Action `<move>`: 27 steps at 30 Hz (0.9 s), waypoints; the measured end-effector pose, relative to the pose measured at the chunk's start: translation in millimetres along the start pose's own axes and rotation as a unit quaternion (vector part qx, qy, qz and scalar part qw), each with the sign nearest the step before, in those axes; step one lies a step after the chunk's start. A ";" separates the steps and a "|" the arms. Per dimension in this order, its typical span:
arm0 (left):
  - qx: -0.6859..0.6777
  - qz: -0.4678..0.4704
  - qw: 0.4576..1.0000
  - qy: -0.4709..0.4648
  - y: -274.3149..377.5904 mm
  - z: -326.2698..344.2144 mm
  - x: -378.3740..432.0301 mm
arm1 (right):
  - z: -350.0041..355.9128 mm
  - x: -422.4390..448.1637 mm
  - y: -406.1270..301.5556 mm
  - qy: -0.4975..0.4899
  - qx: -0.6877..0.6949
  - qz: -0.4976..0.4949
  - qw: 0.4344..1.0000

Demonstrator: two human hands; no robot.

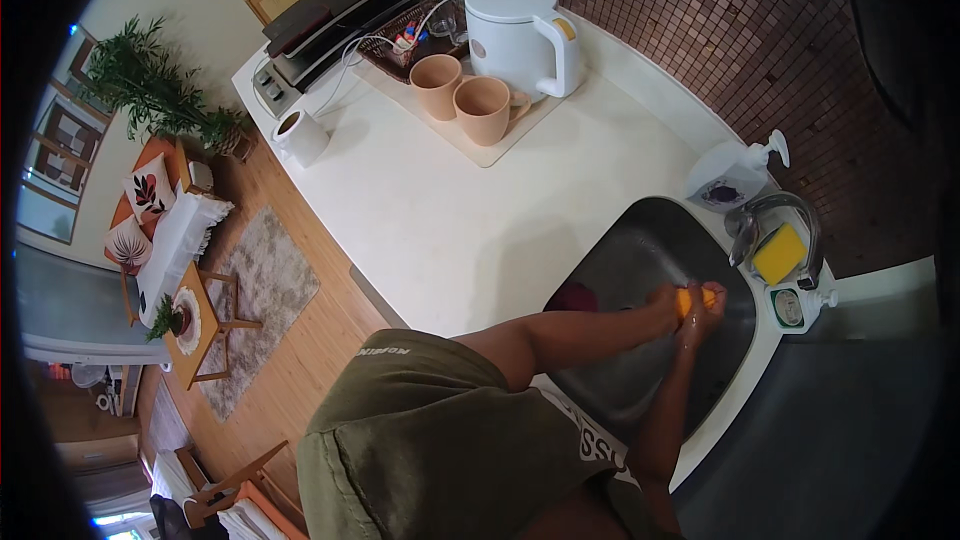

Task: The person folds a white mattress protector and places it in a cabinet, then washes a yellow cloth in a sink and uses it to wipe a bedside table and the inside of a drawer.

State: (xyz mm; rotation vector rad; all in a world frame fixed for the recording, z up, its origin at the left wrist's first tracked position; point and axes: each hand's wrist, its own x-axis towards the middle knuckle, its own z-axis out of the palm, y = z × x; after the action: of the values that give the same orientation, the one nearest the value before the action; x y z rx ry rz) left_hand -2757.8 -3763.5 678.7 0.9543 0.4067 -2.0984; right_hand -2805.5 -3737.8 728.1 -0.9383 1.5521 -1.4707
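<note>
Over the dark sink (645, 247), both hands meet around an orange-coloured item (684, 303), mostly covered by fingers, so its kind is unclear. My left hand (663, 306) grips its left side. My right hand (701, 315) closes on it from the right, with wet-looking shine on the wrist. A dark red rounded thing (574, 298) lies at the sink's left side, partly behind my left forearm. The curved metal faucet (811, 229) stands just beyond my hands, and a yellow sponge (780, 253) rests beside it.
A white pump bottle (726, 174) and a smaller dispenser (789, 309) flank the faucet. On the white counter (427, 217) stand two peach mugs (481, 116), a white electric kettle (510, 37), a wicker basket (386, 60) and, near the left edge, a white cup (304, 140).
</note>
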 end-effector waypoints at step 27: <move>0.491 0.806 0.096 -0.317 -18.6 -12.9 -153.3 | -34.3 -57.4 -67.0 -0.411 0.184 0.272 0.850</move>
State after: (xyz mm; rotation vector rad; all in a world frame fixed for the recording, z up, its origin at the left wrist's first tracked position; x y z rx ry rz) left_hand -2702.1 -3664.1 783.7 0.2221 -1.9162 0.0872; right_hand -2812.9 -3675.2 798.7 -0.6698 0.7526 -0.7401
